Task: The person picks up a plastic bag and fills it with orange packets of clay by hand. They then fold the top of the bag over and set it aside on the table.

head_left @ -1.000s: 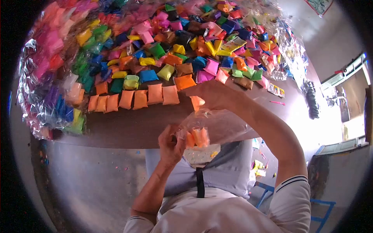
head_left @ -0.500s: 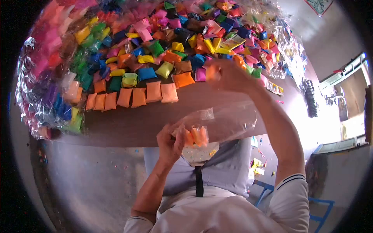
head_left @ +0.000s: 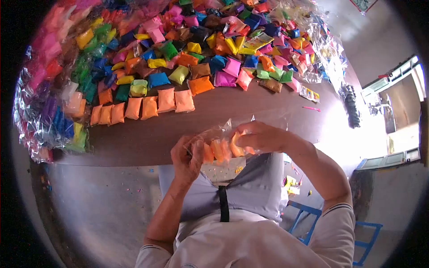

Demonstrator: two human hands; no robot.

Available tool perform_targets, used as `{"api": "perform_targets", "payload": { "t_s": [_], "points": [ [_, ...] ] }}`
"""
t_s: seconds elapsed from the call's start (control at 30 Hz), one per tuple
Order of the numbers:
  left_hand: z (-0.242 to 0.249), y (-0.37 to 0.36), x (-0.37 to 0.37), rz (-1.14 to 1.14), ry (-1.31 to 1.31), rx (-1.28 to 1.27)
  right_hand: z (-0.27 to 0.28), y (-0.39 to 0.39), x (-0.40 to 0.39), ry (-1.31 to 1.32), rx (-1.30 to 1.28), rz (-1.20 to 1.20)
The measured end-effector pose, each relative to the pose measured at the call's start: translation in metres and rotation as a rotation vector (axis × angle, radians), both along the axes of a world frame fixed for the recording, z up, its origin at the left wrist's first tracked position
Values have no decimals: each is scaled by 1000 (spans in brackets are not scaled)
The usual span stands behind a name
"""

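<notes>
My left hand (head_left: 186, 157) is closed on the edge of a clear plastic bag (head_left: 213, 132) just over the table's near edge. Several small orange packets (head_left: 217, 150) stand side by side inside the bag. At the bag's right end, my right hand (head_left: 263, 136) has its fingers around another orange packet (head_left: 236, 145), pinched against the thin film. Beyond both hands, a row of peach-orange packets (head_left: 166, 99) lies on the brown table (head_left: 250, 105).
A wide heap of coloured packets (head_left: 170, 50) covers the far side of the table. Bulging clear bags of packets (head_left: 56, 111) line the left, with crumpled plastic (head_left: 328, 53) at the right. A pink stick (head_left: 311, 108) lies near the right edge. A blue metal frame (head_left: 308, 214) stands below.
My right hand has come back from the front of the heap to the bag with an orange packet. The left hand still holds the bag. The whole view has shifted slightly.
</notes>
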State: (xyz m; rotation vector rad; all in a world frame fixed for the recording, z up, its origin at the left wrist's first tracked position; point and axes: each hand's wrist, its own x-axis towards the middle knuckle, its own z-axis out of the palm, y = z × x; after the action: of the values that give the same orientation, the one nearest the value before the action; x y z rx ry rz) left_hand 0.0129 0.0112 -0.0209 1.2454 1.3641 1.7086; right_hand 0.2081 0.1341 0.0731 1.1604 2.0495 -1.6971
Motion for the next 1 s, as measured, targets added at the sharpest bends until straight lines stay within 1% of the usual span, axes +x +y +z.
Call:
{"api": "perform_targets", "payload": {
  "t_s": [0.03,0.13,0.23,0.33,0.37,0.43,0.53,0.63,0.73,0.83,0.93,1.0],
  "points": [
    [3,0,0,10,22,-1,-2,-2,-4,-23,-30,-3],
    [-1,-1,-3,-1,62,-24,4,-7,-10,-20,27,27],
    [-2,-2,0,-1,-46,-44,15,-8,-8,57,19,30],
    [-2,1,-1,-12,-52,4,19,-8,2,52,60,-23],
    [-2,1,-1,-8,-31,-18,20,-5,6,13,86,19],
    [-2,-1,-2,3,14,-63,19,2,11,-63,138,105],
    [-3,0,-1,3,7,-26,10,2,11,-26,204,162],
    [-5,3,-1,36,47,51,-5,0,10,4,221,101],
    [-7,4,-3,35,94,71,3,4,9,-58,266,136],
    [-5,6,-2,47,118,94,2,4,10,3,251,114],
    [-6,4,-2,27,78,64,-4,-3,8,-38,196,95],
    [0,3,-3,20,81,36,3,-1,9,-24,284,156]
  ]
}}
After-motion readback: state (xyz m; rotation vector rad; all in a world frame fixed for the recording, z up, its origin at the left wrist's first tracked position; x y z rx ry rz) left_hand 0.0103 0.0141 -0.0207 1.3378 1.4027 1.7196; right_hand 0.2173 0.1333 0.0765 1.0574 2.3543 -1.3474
